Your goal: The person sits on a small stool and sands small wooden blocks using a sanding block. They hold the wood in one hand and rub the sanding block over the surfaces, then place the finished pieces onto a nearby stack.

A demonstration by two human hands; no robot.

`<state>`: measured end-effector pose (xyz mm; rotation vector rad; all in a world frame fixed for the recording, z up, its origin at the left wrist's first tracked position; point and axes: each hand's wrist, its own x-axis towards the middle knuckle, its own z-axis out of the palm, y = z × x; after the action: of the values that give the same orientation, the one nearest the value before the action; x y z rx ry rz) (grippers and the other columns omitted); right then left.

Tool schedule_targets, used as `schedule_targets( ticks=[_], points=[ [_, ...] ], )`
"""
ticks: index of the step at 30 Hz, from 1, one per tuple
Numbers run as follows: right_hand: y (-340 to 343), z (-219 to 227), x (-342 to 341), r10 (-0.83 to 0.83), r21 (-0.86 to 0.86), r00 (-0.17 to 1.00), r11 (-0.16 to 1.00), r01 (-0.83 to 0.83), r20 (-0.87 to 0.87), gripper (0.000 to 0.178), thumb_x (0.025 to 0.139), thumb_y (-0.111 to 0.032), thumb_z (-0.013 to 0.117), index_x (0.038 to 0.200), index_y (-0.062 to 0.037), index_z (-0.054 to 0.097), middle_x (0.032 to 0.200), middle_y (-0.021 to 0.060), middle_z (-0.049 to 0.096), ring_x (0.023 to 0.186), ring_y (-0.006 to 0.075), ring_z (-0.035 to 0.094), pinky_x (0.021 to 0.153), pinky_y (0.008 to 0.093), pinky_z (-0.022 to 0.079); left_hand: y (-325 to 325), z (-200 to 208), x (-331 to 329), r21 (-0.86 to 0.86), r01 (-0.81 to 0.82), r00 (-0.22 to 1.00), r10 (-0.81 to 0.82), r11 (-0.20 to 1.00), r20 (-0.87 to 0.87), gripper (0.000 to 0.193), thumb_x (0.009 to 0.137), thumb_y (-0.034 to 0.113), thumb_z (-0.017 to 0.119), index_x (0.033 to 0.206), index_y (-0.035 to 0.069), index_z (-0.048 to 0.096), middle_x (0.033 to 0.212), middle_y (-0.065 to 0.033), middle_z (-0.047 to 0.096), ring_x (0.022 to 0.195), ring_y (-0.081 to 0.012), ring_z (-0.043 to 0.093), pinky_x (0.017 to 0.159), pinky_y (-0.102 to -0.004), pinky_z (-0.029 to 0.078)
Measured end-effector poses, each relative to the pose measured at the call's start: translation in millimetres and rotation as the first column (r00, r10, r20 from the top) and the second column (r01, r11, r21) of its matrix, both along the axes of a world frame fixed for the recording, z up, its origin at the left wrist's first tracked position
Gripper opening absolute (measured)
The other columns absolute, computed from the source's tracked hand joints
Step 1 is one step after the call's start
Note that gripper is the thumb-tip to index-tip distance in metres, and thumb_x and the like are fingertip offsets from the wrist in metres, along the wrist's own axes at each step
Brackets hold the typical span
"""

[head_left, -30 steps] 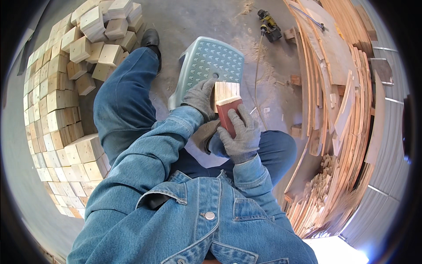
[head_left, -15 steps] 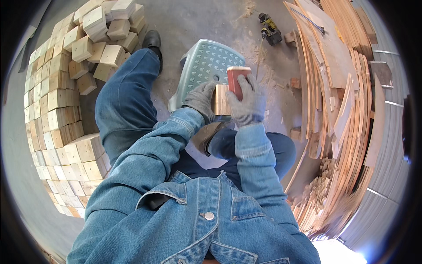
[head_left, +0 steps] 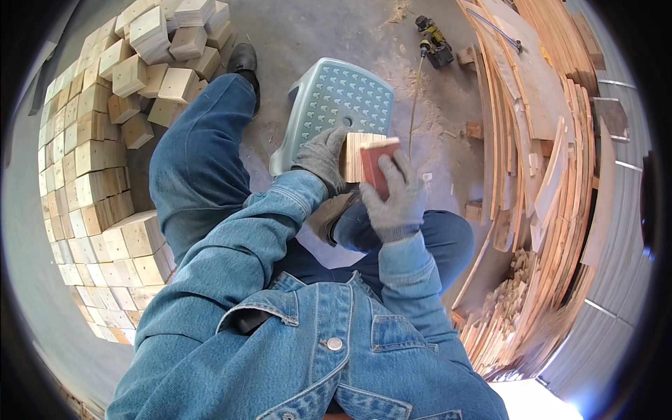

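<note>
My left hand (head_left: 323,159), in a grey knit glove, grips a pale wooden block (head_left: 355,158) by its left side, above the near part of a light blue-green plastic step stool (head_left: 346,94). In my right hand (head_left: 397,197), gloved alike, is a reddish-brown sanding block (head_left: 379,166). My fingers wrap its right side, and it lies against the wooden block's right part, covering some of it. The left fingertips are partly hidden behind the wooden block.
Many cut wooden blocks (head_left: 94,182) are stacked on the left. Beyond the stool to the right, a yellow-and-black cordless drill (head_left: 435,45) with a long bit lies on the floor among sawdust. Long boards and plywood strips (head_left: 560,189) are piled along the right.
My right hand and the sanding block have moved down toward me along the wooden block, and the sanding block is tilted more. My left hand stays nearly in place.
</note>
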<state>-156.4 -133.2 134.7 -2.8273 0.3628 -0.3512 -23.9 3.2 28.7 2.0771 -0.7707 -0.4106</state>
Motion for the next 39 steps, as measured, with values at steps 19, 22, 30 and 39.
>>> schedule_targets(
  ticks=[19, 22, 30, 39],
  points=[
    [17.3, 2.5, -43.4, -0.019, -0.054, 1.0, 0.998, 0.018, -0.015, 0.064, 0.079, -0.032, 0.088, 0.137, -0.009, 0.071, 0.15, 0.0198, 0.057, 0.124, 0.0429, 0.062, 0.102, 0.0561, 0.05, -5.6, -3.6, -2.0, -0.019, 0.011, 1.0, -0.012, 1.0, -0.028, 0.121, 0.053, 0.051, 0.103, 0.151, 0.01, 0.045, 0.142, -0.0192, 0.055, 0.133, -0.0368, 0.058, 0.118, -0.0433, 0.046],
    [15.2, 4.2, -40.6, -0.015, -0.044, 1.0, 0.999, 0.014, -0.011, 0.063, 0.078, -0.031, 0.088, 0.136, -0.0091, 0.071, 0.149, 0.0192, 0.058, 0.124, 0.0437, 0.062, 0.101, 0.0556, 0.05, -4.3, 1.1, -1.7, -0.033, 0.004, 0.999, -0.006, 0.999, -0.046, 0.122, 0.053, 0.052, 0.103, 0.151, 0.01, 0.045, 0.142, -0.0195, 0.055, 0.133, -0.0369, 0.057, 0.119, -0.0428, 0.046],
    [-35.9, -13.9, 45.8, -0.106, 0.037, 0.994, 0.994, 0.104, 0.042, 0.059, 0.079, -0.027, 0.087, 0.132, -0.0047, 0.072, 0.146, 0.0227, 0.061, 0.13, 0.0421, 0.062, 0.109, 0.0491, 0.053, -5.9, -1.3, -1.6, 0.036, -0.008, 1.0, 0.009, 0.999, -0.016, 0.119, 0.055, 0.046, 0.101, 0.153, 0.01, 0.044, 0.144, -0.0198, 0.054, 0.135, -0.0377, 0.056, 0.12, -0.0428, 0.045],
    [-32.4, -17.5, 23.0, -0.105, -0.006, 0.994, 0.994, 0.106, 0.027, 0.06, 0.08, -0.026, 0.086, 0.133, -0.0022, 0.071, 0.148, 0.0255, 0.058, 0.134, 0.0434, 0.059, 0.114, 0.0492, 0.049, -6.2, 0.5, -1.7, 0.02, 0.021, 0.999, -0.02, 1.0, -0.04, 0.121, 0.055, 0.046, 0.101, 0.155, 0.011, 0.042, 0.146, -0.0202, 0.054, 0.137, -0.0388, 0.055, 0.121, -0.043, 0.044]
  ],
)
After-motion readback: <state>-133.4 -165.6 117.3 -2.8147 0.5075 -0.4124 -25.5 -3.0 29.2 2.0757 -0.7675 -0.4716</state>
